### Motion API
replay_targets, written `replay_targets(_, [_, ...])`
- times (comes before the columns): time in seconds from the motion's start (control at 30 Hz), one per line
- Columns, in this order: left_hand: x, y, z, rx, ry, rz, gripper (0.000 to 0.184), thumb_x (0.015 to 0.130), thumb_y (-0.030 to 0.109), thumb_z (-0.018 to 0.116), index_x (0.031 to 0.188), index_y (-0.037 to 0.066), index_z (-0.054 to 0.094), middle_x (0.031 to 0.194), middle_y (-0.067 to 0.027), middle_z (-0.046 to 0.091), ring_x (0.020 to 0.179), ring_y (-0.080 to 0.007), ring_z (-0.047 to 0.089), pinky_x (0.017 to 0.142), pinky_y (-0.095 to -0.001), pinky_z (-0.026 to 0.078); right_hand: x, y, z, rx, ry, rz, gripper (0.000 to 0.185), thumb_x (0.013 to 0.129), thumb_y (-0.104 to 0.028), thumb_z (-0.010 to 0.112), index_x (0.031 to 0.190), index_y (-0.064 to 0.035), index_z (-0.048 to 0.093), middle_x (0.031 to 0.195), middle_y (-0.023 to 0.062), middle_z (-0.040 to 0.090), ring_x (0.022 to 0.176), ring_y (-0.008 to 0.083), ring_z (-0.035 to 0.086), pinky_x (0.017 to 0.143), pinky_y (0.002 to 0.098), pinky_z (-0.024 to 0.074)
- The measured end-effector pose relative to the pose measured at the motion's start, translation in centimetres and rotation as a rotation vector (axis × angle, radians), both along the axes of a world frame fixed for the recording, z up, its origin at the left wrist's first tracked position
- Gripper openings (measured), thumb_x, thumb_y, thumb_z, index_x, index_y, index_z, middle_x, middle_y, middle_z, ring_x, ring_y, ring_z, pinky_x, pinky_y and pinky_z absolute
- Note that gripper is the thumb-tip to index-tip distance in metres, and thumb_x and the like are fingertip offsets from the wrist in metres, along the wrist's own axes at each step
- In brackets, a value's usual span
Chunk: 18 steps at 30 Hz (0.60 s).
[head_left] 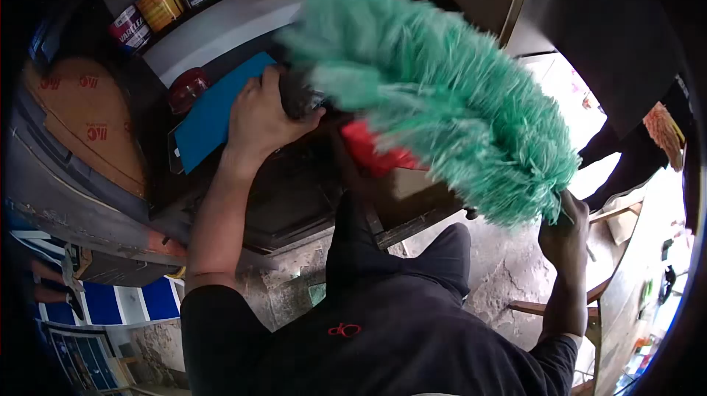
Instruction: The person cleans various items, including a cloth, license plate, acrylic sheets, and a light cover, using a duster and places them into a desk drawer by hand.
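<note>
A fluffy green duster [442,94] stretches from the upper middle down to the right, its far end blurred. My right hand [565,223] is closed round its lower end. My left hand [265,116] grips a dark, rounded object [296,93] at the upper middle, partly covered by my fingers and next to the duster's fluff. Under my left wrist and beside it lies a flat blue folder or board [213,116]. A dark red, shiny object [188,90] sits just left of the blue piece. Red cloth or plastic [375,149] shows below the duster.
Cans [160,4] stand on a shelf at the top left. A brown patterned panel [88,120] is at the left. An open drawer or box [416,197] lies below the duster. A wooden table [626,308] stands at the right. A person's legs [51,283] show at the lower left.
</note>
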State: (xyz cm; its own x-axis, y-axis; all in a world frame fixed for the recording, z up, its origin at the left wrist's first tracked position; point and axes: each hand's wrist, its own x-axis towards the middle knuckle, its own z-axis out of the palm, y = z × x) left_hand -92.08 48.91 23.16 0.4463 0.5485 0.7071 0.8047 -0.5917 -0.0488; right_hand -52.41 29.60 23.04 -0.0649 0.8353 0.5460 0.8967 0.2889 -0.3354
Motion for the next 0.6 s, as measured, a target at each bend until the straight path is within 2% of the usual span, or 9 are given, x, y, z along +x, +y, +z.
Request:
replay_targets(0.03, [-0.3, 0.5, 0.9, 0.210, 0.136, -0.249, 0.071, 0.059, 0.044, 0.077, 0.110, 0.002, 0.050, 0.088, -0.0187, 0.061, 0.083, -0.0352, 0.060, 0.075, -0.0427, 0.048, -0.4, -0.2, 0.9, -0.033, -0.035, 0.027, 0.041, 0.068, 0.009, 0.046, 0.108, 0.0011, 0.054, 0.074, 0.0237, 0.058, 0.066, 0.0426, 0.057, 0.057, 0.0423, 0.0455])
replay_targets(0.07, [0.3, -0.5, 1.2, -0.167, -0.009, 0.102, 0.067, 0.058, 0.044, 0.077, 0.104, 0.003, 0.050, 0.084, -0.0168, 0.061, 0.081, -0.0341, 0.060, 0.074, -0.0423, 0.048, -0.4, -0.1, 1.8, -0.091, -0.078, -0.064, 0.040, 0.069, 0.009, 0.046, 0.107, 0.0012, 0.054, 0.074, 0.0236, 0.058, 0.067, 0.0426, 0.057, 0.057, 0.0423, 0.0456])
replay_targets(0.2, [0.8, -0.5, 1.7, -0.095, 0.009, 0.176, 0.067, 0.058, 0.044, 0.077, 0.102, 0.003, 0.048, 0.083, -0.0169, 0.061, 0.081, -0.0345, 0.059, 0.072, -0.0433, 0.048, -1.3, -0.3, 1.7, -0.054, -0.033, -0.026, 0.040, 0.068, 0.010, 0.045, 0.105, 0.0018, 0.055, 0.073, 0.0244, 0.057, 0.067, 0.0429, 0.056, 0.056, 0.0432, 0.0450])
replay_targets(0.27, [0.6, -0.4, 1.8, -0.035, 0.004, -0.006, 0.068, 0.059, 0.043, 0.077, 0.103, 0.003, 0.045, 0.083, -0.0183, 0.060, 0.079, -0.0354, 0.059, 0.070, -0.0431, 0.048, -0.6, 0.0, 1.8, -0.090, -0.091, -0.069, 0.043, 0.065, 0.011, 0.044, 0.106, 0.0025, 0.054, 0.076, 0.0255, 0.057, 0.067, 0.0432, 0.056, 0.056, 0.0428, 0.0446])
replay_targets(0.33, [0.9, -0.9, 1.8, -0.157, -0.066, 0.182, 0.070, 0.063, 0.043, 0.075, 0.109, 0.001, 0.043, 0.085, -0.0210, 0.060, 0.079, -0.0337, 0.061, 0.069, -0.0402, 0.049, -0.6, 0.4, 1.7, 0.010, 0.034, -0.092, 0.044, 0.065, 0.010, 0.044, 0.108, 0.0036, 0.054, 0.078, 0.0256, 0.058, 0.067, 0.0409, 0.057, 0.058, 0.0425, 0.0447])
replay_targets(0.5, [-1.4, 1.2, -0.4, -0.934, -1.253, -0.467, 0.071, 0.078, 0.044, 0.063, 0.123, -0.005, 0.040, 0.099, -0.0215, 0.061, 0.087, -0.0309, 0.062, 0.073, -0.0422, 0.051, -0.7, 0.4, -0.9, 0.036, 0.156, 0.000, 0.035, 0.069, 0.006, 0.047, 0.103, 0.0076, 0.054, 0.082, 0.0196, 0.061, 0.075, 0.0351, 0.059, 0.070, 0.0356, 0.0458])
replay_targets(0.53, [-1.0, 1.1, -0.3, -1.063, -1.382, -0.740, 0.070, 0.079, 0.044, 0.062, 0.125, -0.004, 0.040, 0.099, -0.0234, 0.060, 0.088, -0.0307, 0.062, 0.075, -0.0423, 0.051, -0.7, 1.1, -1.7, 0.007, 0.291, 0.032, 0.040, 0.061, 0.007, 0.044, 0.101, 0.0075, 0.052, 0.072, 0.0193, 0.060, 0.063, 0.0278, 0.061, 0.062, 0.0302, 0.0473])
replay_targets(0.57, [-0.6, 1.0, -0.1, -1.180, -1.498, -1.027, 0.070, 0.079, 0.044, 0.060, 0.127, -0.004, 0.040, 0.100, -0.0253, 0.059, 0.088, -0.0305, 0.062, 0.077, -0.0424, 0.051, -1.3, 1.3, -2.8, -0.016, 0.353, 0.061, 0.042, 0.060, 0.006, 0.044, 0.100, 0.0062, 0.053, 0.072, 0.0195, 0.059, 0.061, 0.0308, 0.060, 0.062, 0.0325, 0.0477])
replay_targets(0.6, [-0.2, 1.0, -0.1, -1.177, -1.412, -1.202, 0.066, 0.084, 0.048, 0.051, 0.127, 0.000, 0.042, 0.110, -0.0237, 0.056, 0.097, -0.0299, 0.059, 0.083, -0.0428, 0.049, -1.2, 1.2, -4.5, 0.022, 0.125, 0.110, 0.042, 0.060, 0.006, 0.044, 0.101, 0.0045, 0.053, 0.072, 0.0200, 0.059, 0.060, 0.0339, 0.058, 0.059, 0.0357, 0.0473])
